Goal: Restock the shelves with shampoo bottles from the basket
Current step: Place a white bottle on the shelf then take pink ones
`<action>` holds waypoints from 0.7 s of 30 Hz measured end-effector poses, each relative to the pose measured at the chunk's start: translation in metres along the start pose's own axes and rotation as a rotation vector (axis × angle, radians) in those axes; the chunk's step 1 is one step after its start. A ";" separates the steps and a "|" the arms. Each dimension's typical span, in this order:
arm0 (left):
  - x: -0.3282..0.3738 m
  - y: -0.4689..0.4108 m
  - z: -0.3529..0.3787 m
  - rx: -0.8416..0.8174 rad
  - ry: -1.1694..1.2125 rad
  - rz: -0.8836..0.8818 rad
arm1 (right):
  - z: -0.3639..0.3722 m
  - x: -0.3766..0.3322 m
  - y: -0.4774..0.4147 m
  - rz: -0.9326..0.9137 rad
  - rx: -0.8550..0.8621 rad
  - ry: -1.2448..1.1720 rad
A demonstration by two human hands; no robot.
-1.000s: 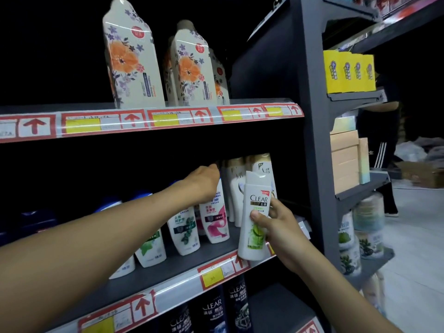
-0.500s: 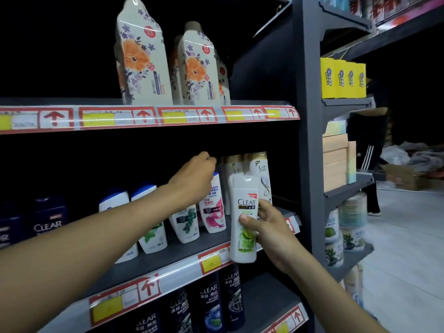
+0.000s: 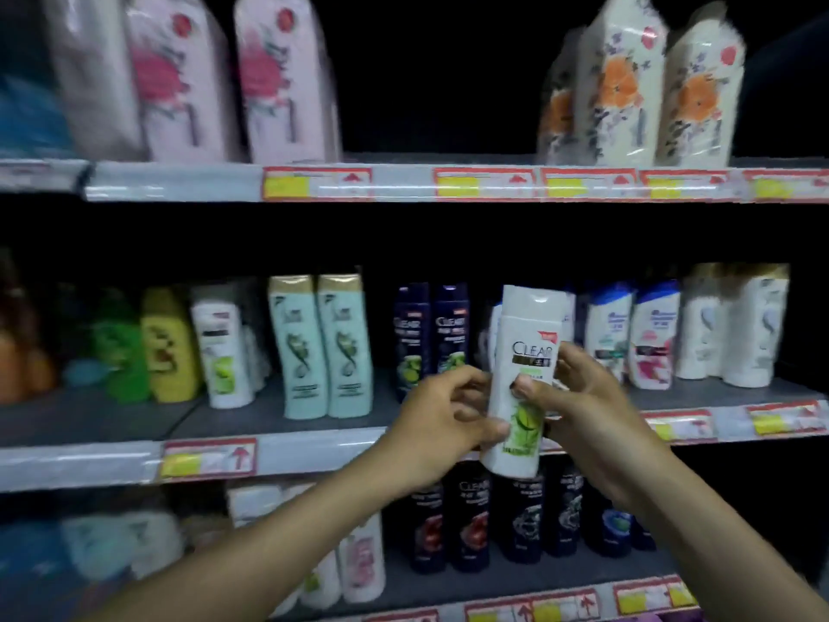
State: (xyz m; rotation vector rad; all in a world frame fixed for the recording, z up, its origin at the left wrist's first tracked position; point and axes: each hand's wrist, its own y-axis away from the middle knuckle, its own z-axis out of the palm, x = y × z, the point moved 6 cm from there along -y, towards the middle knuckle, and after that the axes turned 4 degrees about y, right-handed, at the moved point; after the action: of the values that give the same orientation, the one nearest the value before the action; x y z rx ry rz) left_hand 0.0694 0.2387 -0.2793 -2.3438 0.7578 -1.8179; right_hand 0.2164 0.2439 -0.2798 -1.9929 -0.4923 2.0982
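Shampoo bottle (image 3: 520,379), white with a green label, upright in front of the middle shelf (image 3: 278,419), held in both our hands. Left hand (image 3: 442,430) pinches its lower left edge; right hand (image 3: 592,415) curls round its right side, thumb across the label. Dark bottles (image 3: 430,334) stand just behind, teal bottles (image 3: 320,347) further left.
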 end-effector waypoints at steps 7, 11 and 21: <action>-0.028 0.095 -0.158 0.255 -0.009 0.043 | 0.186 -0.009 0.008 -0.034 -0.264 0.046; -0.037 0.114 -0.241 0.376 0.017 0.080 | 0.268 -0.020 -0.013 -0.160 -0.265 0.255; -0.084 0.087 -0.319 0.478 -0.033 0.030 | 0.342 0.029 -0.071 -0.152 -0.047 0.340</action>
State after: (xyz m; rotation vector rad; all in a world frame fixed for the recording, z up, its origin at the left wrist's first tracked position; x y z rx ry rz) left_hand -0.2698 0.2728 -0.2915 -2.0312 0.3038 -1.7081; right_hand -0.1316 0.2870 -0.2687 -2.2004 -0.6089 1.6302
